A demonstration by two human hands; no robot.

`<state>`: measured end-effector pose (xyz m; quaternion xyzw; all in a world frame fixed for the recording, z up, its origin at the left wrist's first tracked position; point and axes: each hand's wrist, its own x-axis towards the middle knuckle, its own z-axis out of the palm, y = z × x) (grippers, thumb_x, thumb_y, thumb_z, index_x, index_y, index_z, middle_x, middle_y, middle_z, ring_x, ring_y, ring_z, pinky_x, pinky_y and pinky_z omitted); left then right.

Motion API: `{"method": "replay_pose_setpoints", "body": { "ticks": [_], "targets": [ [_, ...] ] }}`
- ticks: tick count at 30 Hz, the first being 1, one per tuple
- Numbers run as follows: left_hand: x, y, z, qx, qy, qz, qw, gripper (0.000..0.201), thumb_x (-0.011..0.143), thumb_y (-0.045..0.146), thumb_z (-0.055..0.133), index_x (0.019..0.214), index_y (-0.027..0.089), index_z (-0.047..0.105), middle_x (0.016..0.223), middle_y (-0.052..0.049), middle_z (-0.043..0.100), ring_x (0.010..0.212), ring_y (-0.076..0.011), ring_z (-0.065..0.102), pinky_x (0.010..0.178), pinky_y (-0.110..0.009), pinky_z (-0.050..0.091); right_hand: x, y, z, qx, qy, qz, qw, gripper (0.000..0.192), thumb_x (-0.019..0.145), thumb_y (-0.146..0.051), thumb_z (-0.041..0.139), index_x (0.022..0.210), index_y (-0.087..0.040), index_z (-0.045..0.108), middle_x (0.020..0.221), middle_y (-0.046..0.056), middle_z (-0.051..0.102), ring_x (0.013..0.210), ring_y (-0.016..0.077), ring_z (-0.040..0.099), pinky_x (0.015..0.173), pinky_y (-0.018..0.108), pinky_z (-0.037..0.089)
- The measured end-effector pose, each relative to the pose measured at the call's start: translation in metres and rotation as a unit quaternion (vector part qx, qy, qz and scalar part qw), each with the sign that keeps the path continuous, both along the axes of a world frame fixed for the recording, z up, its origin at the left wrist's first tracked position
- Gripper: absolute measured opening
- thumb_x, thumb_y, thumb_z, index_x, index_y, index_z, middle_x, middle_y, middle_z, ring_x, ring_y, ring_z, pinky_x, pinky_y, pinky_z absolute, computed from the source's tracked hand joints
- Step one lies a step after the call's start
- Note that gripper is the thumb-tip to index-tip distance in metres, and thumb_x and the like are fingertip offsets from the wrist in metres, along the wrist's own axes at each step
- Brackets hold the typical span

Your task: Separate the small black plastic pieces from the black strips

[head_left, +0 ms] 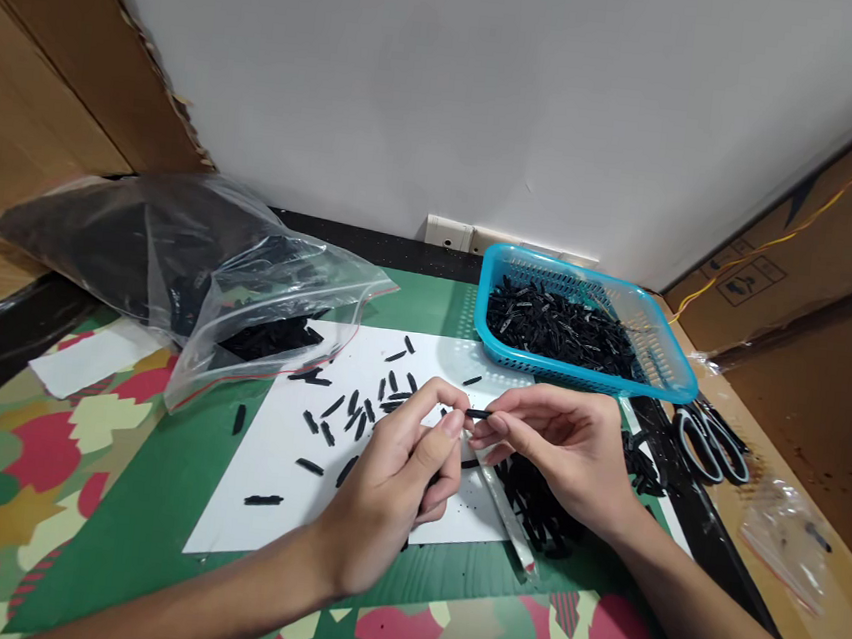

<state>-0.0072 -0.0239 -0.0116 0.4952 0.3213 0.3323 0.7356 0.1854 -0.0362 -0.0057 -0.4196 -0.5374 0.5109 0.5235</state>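
My left hand (400, 478) and my right hand (560, 448) meet over a white sheet of paper (267, 475). Together they pinch one small black plastic piece (477, 414) between fingertips, each hand on one end. Several more black pieces (352, 415) lie scattered on the paper just left of my hands. A heap of black pieces (536, 501) lies under my right wrist, beside a thin clear strip (505, 513).
A blue plastic basket (661, 382) full of black pieces stands at the back right. An open clear zip bag (211, 279) of black pieces lies at the back left. Black-handled scissors (711, 442) rest at the right edge. Cardboard walls flank the green patterned table cover (113, 510).
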Motion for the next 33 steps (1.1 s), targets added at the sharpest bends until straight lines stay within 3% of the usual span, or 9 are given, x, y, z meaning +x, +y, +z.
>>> {"method": "replay_pose_setpoints", "body": {
  "ticks": [4, 6, 8, 11, 14, 17, 20, 25, 33],
  "targets": [
    [-0.002, 0.001, 0.003, -0.014, 0.006, 0.002, 1.0, 0.03, 0.108, 0.056, 0.044, 0.104, 0.026, 0.05, 0.056, 0.011, 0.041, 0.044, -0.0059, 0.028, 0.043, -0.014, 0.025, 0.006, 0.0, -0.001, 0.116, -0.137, -0.037, 0.983, 0.006, 0.096, -0.025, 0.075, 0.098, -0.02, 0.078, 0.084, 0.005, 0.084, 0.069, 0.0194, 0.081, 0.064, 0.028, 0.069],
    [-0.002, 0.002, 0.004, -0.031, 0.0, 0.0, 1.0, 0.032, 0.107, 0.058, 0.041, 0.104, 0.027, 0.05, 0.055, 0.011, 0.041, 0.042, -0.0064, 0.03, 0.042, -0.015, 0.025, 0.018, 0.005, -0.001, 0.256, -0.271, -0.125, 0.919, 0.008, 0.095, -0.017, 0.074, 0.097, -0.023, 0.079, 0.086, 0.004, 0.084, 0.072, 0.0189, 0.08, 0.067, 0.029, 0.066],
    [-0.003, 0.003, 0.005, -0.05, -0.013, -0.004, 0.999, 0.034, 0.106, 0.06, 0.039, 0.104, 0.027, 0.048, 0.055, 0.011, 0.042, 0.041, -0.007, 0.03, 0.041, -0.015, 0.025, 0.034, 0.013, -0.001, 0.36, -0.379, -0.243, 0.817, 0.014, 0.092, -0.012, 0.074, 0.097, -0.025, 0.079, 0.088, 0.004, 0.083, 0.075, 0.0201, 0.077, 0.072, 0.033, 0.062],
    [-0.002, 0.004, 0.005, -0.067, -0.031, -0.007, 0.997, 0.037, 0.105, 0.064, 0.038, 0.105, 0.028, 0.046, 0.054, 0.011, 0.042, 0.039, -0.0075, 0.029, 0.04, -0.015, 0.024, 0.053, 0.023, 0.001, 0.36, -0.451, -0.343, 0.741, 0.018, 0.094, -0.015, 0.072, 0.108, -0.024, 0.079, 0.085, 0.004, 0.078, 0.07, 0.0202, 0.068, 0.075, 0.038, 0.056],
    [0.0, 0.004, 0.003, -0.079, -0.027, -0.008, 0.996, 0.04, 0.104, 0.068, 0.036, 0.108, 0.029, 0.047, 0.054, 0.011, 0.042, 0.038, -0.0081, 0.028, 0.038, -0.015, 0.023, 0.05, 0.021, 0.005, 0.339, -0.416, -0.309, 0.785, 0.024, 0.093, -0.017, 0.074, 0.116, -0.024, 0.077, 0.088, 0.004, 0.071, 0.069, 0.018, 0.06, 0.071, 0.036, 0.052],
    [0.002, 0.004, 0.003, -0.091, 0.002, -0.018, 0.996, 0.045, 0.103, 0.071, 0.033, 0.117, 0.031, 0.048, 0.053, 0.011, 0.043, 0.037, -0.0093, 0.028, 0.036, -0.016, 0.022, 0.028, 0.01, 0.008, 0.32, -0.332, -0.124, 0.879, 0.016, 0.094, -0.012, 0.074, 0.104, -0.023, 0.078, 0.092, 0.004, 0.068, 0.078, 0.0172, 0.064, 0.07, 0.031, 0.052],
    [0.002, 0.003, 0.005, -0.07, 0.037, -0.027, 0.996, 0.05, 0.103, 0.073, 0.031, 0.127, 0.032, 0.048, 0.053, 0.01, 0.045, 0.04, -0.0107, 0.032, 0.039, -0.016, 0.026, 0.008, 0.0, 0.009, 0.274, -0.285, 0.061, 0.916, 0.006, 0.095, -0.015, 0.076, 0.097, -0.02, 0.079, 0.09, 0.004, 0.068, 0.083, 0.0164, 0.066, 0.075, 0.028, 0.054],
    [0.002, 0.001, 0.009, -0.013, 0.093, -0.047, 0.995, 0.055, 0.102, 0.073, 0.038, 0.134, 0.03, 0.047, 0.056, 0.008, 0.045, 0.049, -0.0132, 0.038, 0.043, -0.018, 0.032, -0.002, -0.003, 0.005, 0.196, -0.293, 0.176, 0.919, 0.01, 0.099, -0.02, 0.072, 0.093, -0.017, 0.079, 0.091, 0.005, 0.071, 0.086, 0.017, 0.067, 0.08, 0.027, 0.054],
    [0.002, -0.002, 0.006, -0.053, 0.081, -0.021, 0.995, 0.057, 0.1, 0.075, 0.04, 0.136, 0.032, 0.048, 0.063, 0.007, 0.043, 0.055, -0.0142, 0.04, 0.046, -0.02, 0.033, -0.01, -0.006, 0.0, 0.293, -0.374, 0.137, 0.87, 0.019, 0.106, -0.019, 0.061, 0.091, -0.019, 0.073, 0.089, 0.004, 0.072, 0.079, 0.0159, 0.067, 0.071, 0.026, 0.052]
  ]
}}
